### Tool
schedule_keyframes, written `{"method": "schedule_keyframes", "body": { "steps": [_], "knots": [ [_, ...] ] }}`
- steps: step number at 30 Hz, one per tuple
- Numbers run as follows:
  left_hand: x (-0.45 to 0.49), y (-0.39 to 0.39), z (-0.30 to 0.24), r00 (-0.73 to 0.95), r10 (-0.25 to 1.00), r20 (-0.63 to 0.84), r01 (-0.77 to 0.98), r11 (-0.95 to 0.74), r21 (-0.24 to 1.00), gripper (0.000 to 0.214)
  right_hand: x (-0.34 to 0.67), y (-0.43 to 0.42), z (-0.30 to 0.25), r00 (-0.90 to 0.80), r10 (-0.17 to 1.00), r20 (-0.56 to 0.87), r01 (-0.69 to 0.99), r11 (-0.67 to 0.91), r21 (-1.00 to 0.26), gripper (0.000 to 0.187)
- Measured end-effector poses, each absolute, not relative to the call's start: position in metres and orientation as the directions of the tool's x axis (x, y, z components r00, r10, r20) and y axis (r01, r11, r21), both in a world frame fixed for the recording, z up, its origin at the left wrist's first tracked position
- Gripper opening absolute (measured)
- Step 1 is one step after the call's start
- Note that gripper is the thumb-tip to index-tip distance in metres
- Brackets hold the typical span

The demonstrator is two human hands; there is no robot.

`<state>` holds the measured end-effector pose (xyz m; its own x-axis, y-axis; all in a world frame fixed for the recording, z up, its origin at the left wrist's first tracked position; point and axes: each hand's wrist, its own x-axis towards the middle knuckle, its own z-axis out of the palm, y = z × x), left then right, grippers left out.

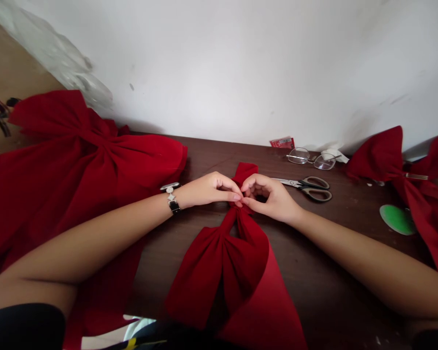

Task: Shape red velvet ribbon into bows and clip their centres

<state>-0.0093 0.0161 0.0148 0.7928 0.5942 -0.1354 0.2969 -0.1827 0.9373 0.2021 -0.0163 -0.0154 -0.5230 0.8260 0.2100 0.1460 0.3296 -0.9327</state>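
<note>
A red fabric bow (222, 253) lies on the dark wooden table in front of me, its loops and tails hanging toward the near edge. My left hand (222, 189), with a watch and bracelet at the wrist, pinches the cloth near the bow's upper end. From the other side my right hand (268, 194) pinches the same spot, and the fingertips of both hands nearly meet. A short folded end of red cloth sticks up beyond them. Whatever fine item may sit between the fingertips is too small to make out.
Scissors (316, 188) with black-and-grey handles lie just right of my right hand. Behind them are eyeglasses (310, 158), a red packet (282, 142) and a white tissue (336, 154). A large red bow pile (105, 146) covers the left; another red bow (383, 155) and a green disc (397, 219) sit right.
</note>
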Motion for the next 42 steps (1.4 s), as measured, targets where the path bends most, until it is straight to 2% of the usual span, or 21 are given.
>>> {"method": "schedule_keyframes", "body": {
  "steps": [11, 21, 33, 42],
  "knots": [
    [-0.0101, 0.017, 0.0121, 0.778, 0.62, -0.098, 0.325, -0.265, 0.908, 0.021, 0.2005, -0.0178, -0.0164, -0.539, 0.814, 0.216, 0.193, 0.369, -0.909, 0.025],
    [-0.0098, 0.0169, 0.0106, 0.81, 0.579, -0.096, 0.264, -0.214, 0.94, 0.019, 0.203, -0.0145, -0.0119, -0.559, 0.812, 0.17, 0.107, 0.274, -0.956, 0.015],
    [-0.0098, 0.0167, 0.0127, 0.784, 0.613, -0.097, 0.334, -0.285, 0.899, 0.022, 0.2012, -0.0167, -0.0161, -0.544, 0.821, 0.175, 0.177, 0.316, -0.932, 0.025],
    [-0.0107, 0.0143, 0.0138, 0.779, 0.619, -0.103, 0.346, -0.287, 0.893, 0.021, 0.2004, -0.0185, -0.0129, -0.533, 0.839, 0.112, 0.217, 0.263, -0.94, 0.027]
  ]
}}
